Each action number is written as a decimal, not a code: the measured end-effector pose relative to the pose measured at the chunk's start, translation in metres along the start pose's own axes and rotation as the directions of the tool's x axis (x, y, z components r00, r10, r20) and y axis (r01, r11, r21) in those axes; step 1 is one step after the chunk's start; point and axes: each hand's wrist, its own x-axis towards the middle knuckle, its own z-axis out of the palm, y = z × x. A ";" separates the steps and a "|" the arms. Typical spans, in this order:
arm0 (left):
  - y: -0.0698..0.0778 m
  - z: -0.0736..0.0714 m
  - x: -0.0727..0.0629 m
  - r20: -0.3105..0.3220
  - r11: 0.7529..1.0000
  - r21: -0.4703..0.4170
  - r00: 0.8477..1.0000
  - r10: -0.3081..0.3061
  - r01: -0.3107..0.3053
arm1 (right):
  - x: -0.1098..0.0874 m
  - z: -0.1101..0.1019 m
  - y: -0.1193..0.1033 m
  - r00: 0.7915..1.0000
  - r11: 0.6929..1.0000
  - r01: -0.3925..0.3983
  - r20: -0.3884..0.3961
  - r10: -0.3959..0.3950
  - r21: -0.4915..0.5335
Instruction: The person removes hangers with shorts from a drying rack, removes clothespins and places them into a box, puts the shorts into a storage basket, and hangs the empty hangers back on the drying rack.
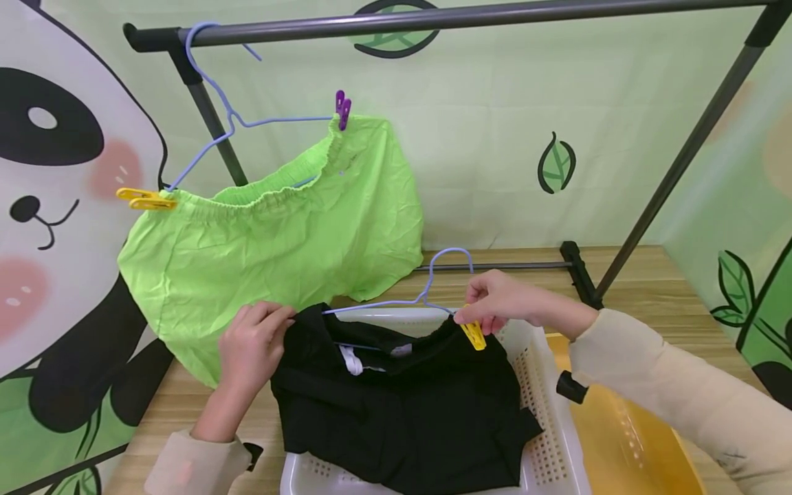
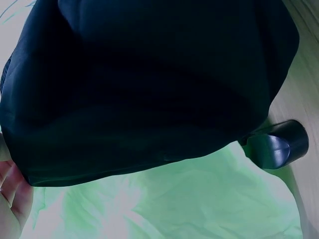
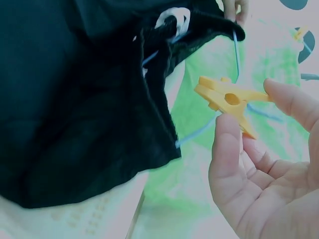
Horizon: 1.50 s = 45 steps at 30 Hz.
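Observation:
A pair of black shorts (image 1: 396, 412) with a white drawstring (image 1: 351, 360) hangs over a white basket, with a blue wire hanger (image 1: 371, 304) inside its waistband. My left hand (image 1: 254, 344) pinches the left corner of the waistband. In my right hand (image 1: 504, 302) is a yellow clothespin (image 3: 232, 99), pinched by its handles between thumb and fingers. The right wrist view shows its jaws beside the hanger wire, off the cloth. In the left wrist view, the black cloth fills most of the picture, and my left fingers (image 2: 17, 196) show at its edge.
Green shorts (image 1: 278, 240) hang from a blue hanger on the dark rack bar (image 1: 371, 25), held by a yellow clothespin (image 1: 147, 199) and a purple one (image 1: 343, 110). Under the black shorts stands the white basket (image 1: 559, 426); a yellow basin (image 1: 631, 440) sits to its right.

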 end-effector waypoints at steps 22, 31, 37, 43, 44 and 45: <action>0.001 0.000 0.002 -0.017 1.000 -0.012 1.000 -0.004 0.004 | -0.027 -0.032 0.030 0.995 0.993 -0.086 -0.049 0.082 -0.086; 0.001 0.000 0.002 -0.010 1.000 -0.005 1.000 -0.002 0.002 | -0.036 -0.038 0.044 0.993 0.984 -0.117 -0.050 0.111 -0.136; 0.001 0.001 0.002 -0.018 1.000 -0.006 1.000 0.001 -0.001 | -0.041 -0.044 0.056 0.989 0.982 -0.142 -0.049 0.137 -0.127; 0.001 0.001 0.002 -0.019 1.000 -0.010 1.000 0.001 -0.001 | -0.046 -0.047 0.069 0.981 0.973 -0.190 -0.057 0.184 -0.130; 0.001 0.001 0.002 -0.019 1.000 -0.010 1.000 0.001 -0.002 | -0.047 -0.048 0.071 0.981 0.973 -0.191 -0.057 0.185 -0.129; 0.001 0.001 0.002 -0.019 1.000 -0.010 1.000 0.001 -0.001 | -0.048 -0.048 0.073 0.981 0.973 -0.192 -0.056 0.187 -0.130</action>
